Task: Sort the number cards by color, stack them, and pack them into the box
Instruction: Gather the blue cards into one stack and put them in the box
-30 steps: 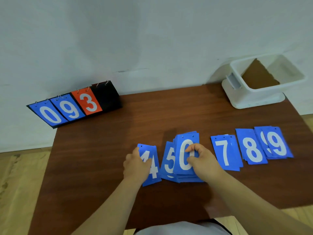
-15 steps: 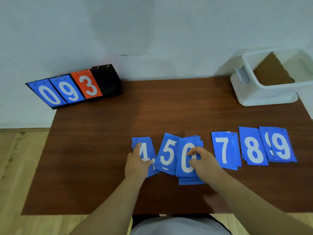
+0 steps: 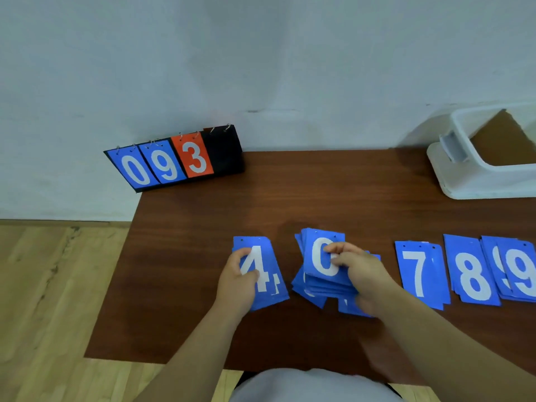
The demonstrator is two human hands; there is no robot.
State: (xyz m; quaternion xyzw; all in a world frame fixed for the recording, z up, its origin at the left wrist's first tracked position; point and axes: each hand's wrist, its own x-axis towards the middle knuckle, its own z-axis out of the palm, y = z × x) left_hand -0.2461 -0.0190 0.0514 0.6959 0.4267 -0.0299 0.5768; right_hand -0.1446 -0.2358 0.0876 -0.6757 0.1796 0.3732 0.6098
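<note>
The scoreboard (image 3: 174,161) reads 0, 9, 3, the 3 on red. Blue cards on the table show 4 (image 3: 258,271), 0 (image 3: 320,256), 7 (image 3: 419,274), 8 (image 3: 471,274), 9 (image 3: 522,271).

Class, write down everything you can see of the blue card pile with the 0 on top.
The blue card pile is a loose stack of thin, stiff-looking blue sheets. Its top card shows a white 0 and two small punched holes at the far edge. Lower cards stick out unevenly at the near side. It sits on the brown table between the 4 cards and the 7 cards. The right hand grips it, fingers over the 0.
</note>
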